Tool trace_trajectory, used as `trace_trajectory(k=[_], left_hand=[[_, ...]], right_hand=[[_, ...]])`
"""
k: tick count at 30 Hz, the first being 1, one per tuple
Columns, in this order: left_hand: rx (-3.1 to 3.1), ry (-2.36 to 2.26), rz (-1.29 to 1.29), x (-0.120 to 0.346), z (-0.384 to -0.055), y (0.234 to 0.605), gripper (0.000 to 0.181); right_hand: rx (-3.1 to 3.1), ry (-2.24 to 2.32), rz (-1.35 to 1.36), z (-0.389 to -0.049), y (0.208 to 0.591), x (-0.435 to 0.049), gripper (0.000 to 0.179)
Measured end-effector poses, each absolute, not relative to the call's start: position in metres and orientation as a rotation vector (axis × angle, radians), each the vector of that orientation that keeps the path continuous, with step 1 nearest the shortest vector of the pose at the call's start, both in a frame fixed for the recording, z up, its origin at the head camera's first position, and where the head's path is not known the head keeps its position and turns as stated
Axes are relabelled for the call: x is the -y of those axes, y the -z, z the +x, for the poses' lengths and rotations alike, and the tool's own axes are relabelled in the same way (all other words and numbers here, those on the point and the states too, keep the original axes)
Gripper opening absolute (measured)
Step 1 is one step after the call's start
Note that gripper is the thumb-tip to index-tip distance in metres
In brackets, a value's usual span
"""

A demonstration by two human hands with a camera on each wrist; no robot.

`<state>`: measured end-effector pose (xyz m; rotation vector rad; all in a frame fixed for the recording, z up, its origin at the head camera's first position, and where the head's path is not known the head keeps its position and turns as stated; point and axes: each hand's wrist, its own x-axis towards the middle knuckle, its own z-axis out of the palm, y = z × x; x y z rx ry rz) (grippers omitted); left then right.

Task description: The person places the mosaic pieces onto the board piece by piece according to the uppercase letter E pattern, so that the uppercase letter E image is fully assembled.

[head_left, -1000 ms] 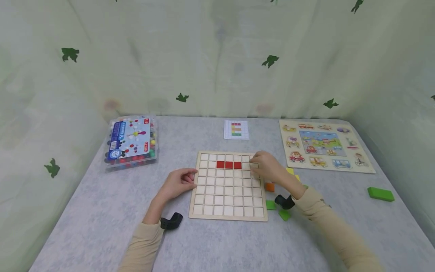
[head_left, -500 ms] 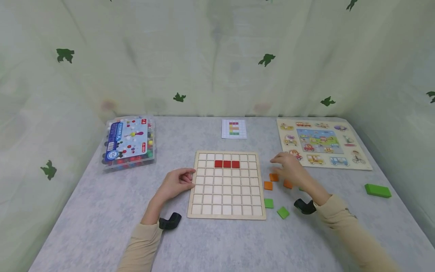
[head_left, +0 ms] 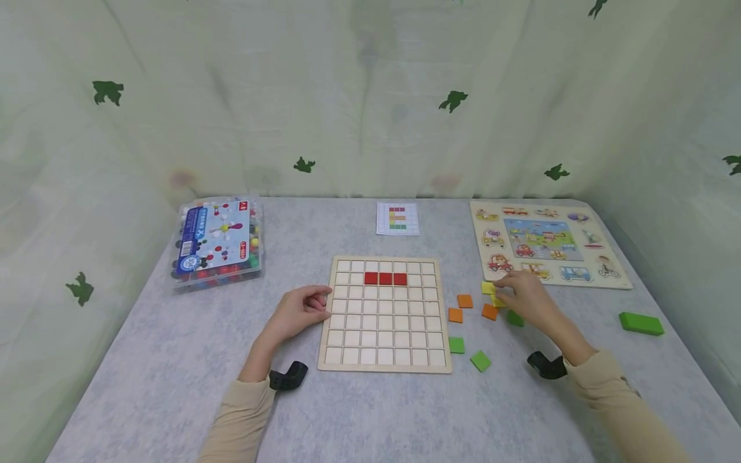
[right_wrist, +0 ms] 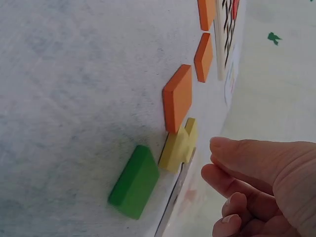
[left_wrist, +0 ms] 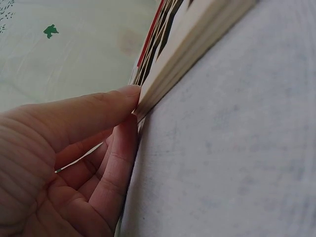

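A: Where is the pale, square wooden grid board (head_left: 384,337), and why is it held?

B: It is laid flat in the middle of the grey table (head_left: 359,421). Its left edge is held by the thumb and bent fingers of the left hand (head_left: 298,312), likely so that it cannot slide.

A: Is anything held by the right hand (head_left: 527,298)?

B: Nothing can be seen in it. The thumb and first finger are bent with a small gap between them, the rest loosely curled. It is held close to the small, square yellow tiles (head_left: 487,288), maybe of painted wood. Whether one is touched cannot be told.

A: Why are tiles put on the right?

B: Perhaps so that they can be reached easily. Square orange tiles (head_left: 465,301) and square green tiles (head_left: 480,361) are spread there too.

A: And the small, square red tiles (head_left: 385,278)?

B: Three are set side by side in the board's second row from the far edge. A red row is also shown on the white paper card (head_left: 397,219), laid beyond that edge, perhaps so that it can be seen easily.
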<state>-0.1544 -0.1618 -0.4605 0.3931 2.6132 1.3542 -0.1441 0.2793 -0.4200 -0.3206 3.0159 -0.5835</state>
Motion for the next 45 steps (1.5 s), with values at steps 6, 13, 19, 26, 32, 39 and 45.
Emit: trace_trajectory(k=[6,13,19,26,32,39,45], left_hand=[[-2.602,-1.351,0.364,0.162,-0.154,0.460,0.045],[-2.596,-1.367,0.383,0.162,-0.154,0.461,0.044],[-2.591,-1.366,0.372,0.162,-0.154,0.461,0.044],[-2.576,-1.375,0.373,0.161,-0.153,0.460,0.045],[-2.575,-1.381,0.375,0.161,-0.154,0.460,0.044],[-2.576,-1.379,0.376,0.161,-0.154,0.459,0.044],[-2.585,-1.368,0.379,0.161,-0.154,0.459,0.045]], right_hand=[[-3.019,0.602,-0.299,-0.140,0.422,-0.282,0.024],[-3.000,0.570,-0.362,-0.139,0.425,-0.288,0.022],[-2.971,0.522,-0.401,-0.140,0.431,-0.290,0.023],[-2.956,0.485,-0.357,-0.140,0.430,-0.291,0.022],[-2.957,0.507,-0.314,-0.142,0.421,-0.290,0.024],[-2.971,0.516,-0.399,-0.147,0.413,-0.272,0.020],[-2.977,0.556,-0.483,-0.155,0.409,-0.251,0.020]])
